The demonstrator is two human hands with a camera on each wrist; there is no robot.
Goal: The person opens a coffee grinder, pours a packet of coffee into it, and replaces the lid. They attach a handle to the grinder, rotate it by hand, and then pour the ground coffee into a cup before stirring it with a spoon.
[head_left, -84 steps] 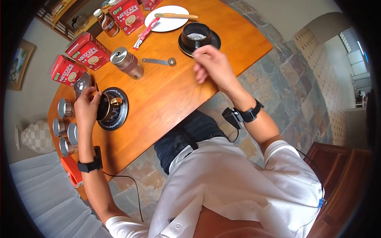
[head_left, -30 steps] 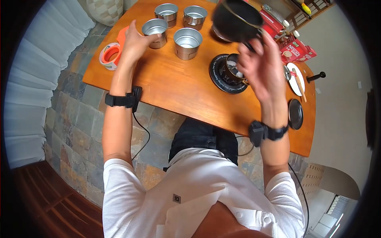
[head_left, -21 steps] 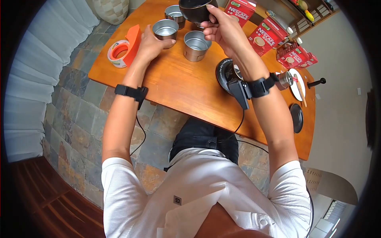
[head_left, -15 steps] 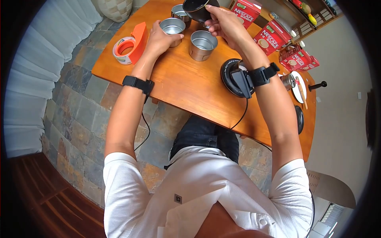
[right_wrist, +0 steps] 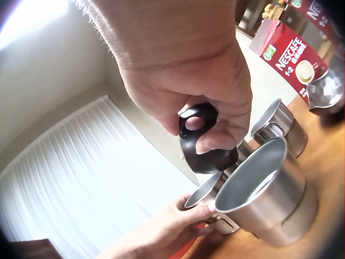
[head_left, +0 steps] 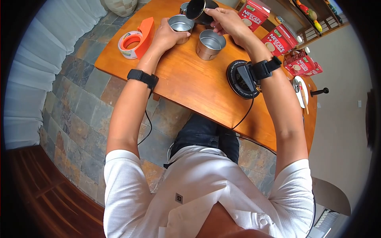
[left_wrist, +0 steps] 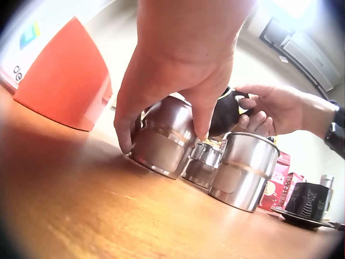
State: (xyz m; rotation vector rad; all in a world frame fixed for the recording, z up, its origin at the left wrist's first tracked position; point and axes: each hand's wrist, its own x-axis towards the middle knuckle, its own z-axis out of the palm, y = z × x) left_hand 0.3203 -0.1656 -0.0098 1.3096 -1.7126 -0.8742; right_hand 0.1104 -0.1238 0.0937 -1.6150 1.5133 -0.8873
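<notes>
In the head view, my left hand (head_left: 167,36) grips a small steel cup (head_left: 181,24) standing on the wooden table, thumb and fingers on opposite sides. My right hand (head_left: 228,23) holds a black cup (head_left: 204,17) by its handle (right_wrist: 207,116). This cup is tilted, its mouth turned left toward the steel cup and its rim close over it. Beside them stands another steel cup (head_left: 210,47), upright and touched by neither hand. Further steel cups, such as the one in the left wrist view (left_wrist: 204,162), stand behind, partly hidden.
An orange tape dispenser (head_left: 146,37) stands left of my left hand. Under my right wrist is a black lettered saucer (head_left: 235,81) with a black cup (left_wrist: 310,198). Red Nescafe boxes (head_left: 278,39) and a white plate (head_left: 303,93) line the far right.
My left hand has gone from beside the saucered cup to the steel cup. My right hand has picked up the other black cup, carried it left across the table and tilted it.
</notes>
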